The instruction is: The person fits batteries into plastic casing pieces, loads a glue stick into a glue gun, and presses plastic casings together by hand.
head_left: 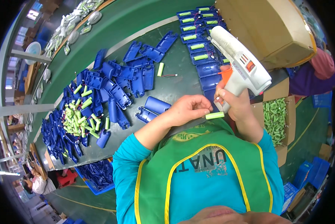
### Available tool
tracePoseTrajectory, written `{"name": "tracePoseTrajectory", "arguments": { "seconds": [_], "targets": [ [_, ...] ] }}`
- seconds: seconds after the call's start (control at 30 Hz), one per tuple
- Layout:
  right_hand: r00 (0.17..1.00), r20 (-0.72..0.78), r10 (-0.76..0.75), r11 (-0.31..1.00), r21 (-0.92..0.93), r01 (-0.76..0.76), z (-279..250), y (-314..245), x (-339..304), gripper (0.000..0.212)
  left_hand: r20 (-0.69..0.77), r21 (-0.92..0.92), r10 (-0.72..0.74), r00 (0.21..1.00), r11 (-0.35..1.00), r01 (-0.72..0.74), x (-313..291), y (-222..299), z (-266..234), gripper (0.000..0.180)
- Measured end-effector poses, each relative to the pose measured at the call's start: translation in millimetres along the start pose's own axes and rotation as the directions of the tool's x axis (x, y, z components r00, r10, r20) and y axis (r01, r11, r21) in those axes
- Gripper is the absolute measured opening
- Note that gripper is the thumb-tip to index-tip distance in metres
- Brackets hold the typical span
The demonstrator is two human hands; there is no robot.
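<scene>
My right hand (234, 100) is wrapped round the handle of a white hot glue gun (246, 71) with an orange trigger, its nozzle end towards the far left. A light green battery cell (215, 115) is in front of my apron, below my hands. Its thin red wire and small white plug (219, 99) show against my right fingers. My left hand (190, 109) is closed beside the cell, fingers curled towards the thumb. The thumb tip is close to the cell's left end; whether it touches, I cannot tell. Blue plastic shells (208, 70) lie in rows beyond, many with a cell inside.
Loose blue shells (119, 80) and a heap of green cells (80, 117) cover the left of the dark green table (171, 48). One cell (160, 69) lies apart. Cardboard boxes stand at the right, one full of cells (274, 119). A blue crate (100, 189) is below left.
</scene>
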State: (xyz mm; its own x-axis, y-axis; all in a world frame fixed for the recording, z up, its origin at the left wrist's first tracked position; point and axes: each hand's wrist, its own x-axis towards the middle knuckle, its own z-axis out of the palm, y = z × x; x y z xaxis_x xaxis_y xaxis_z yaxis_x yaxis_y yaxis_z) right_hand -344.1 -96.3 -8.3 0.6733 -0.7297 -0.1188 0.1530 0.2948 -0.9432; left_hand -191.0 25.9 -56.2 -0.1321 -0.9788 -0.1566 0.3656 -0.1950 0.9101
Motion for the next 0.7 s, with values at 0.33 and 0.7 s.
{"name": "tracePoseTrajectory", "arguments": {
  "seconds": [0.33, 0.7],
  "targets": [
    [0.999, 0.034, 0.017, 0.975, -0.223, -0.009, -46, -20, -6, 0.066, -0.336, 0.718, 0.274, 0.901, 0.693, 0.057, 33, 38, -19, 0.012],
    [0.988, 0.147, 0.045, 0.938, -0.346, 0.009, -96, -29, -48, 0.076, -0.06, 0.959, 0.506, 0.86, 0.267, -0.09, 88, 19, -52, 0.01]
  ]
}}
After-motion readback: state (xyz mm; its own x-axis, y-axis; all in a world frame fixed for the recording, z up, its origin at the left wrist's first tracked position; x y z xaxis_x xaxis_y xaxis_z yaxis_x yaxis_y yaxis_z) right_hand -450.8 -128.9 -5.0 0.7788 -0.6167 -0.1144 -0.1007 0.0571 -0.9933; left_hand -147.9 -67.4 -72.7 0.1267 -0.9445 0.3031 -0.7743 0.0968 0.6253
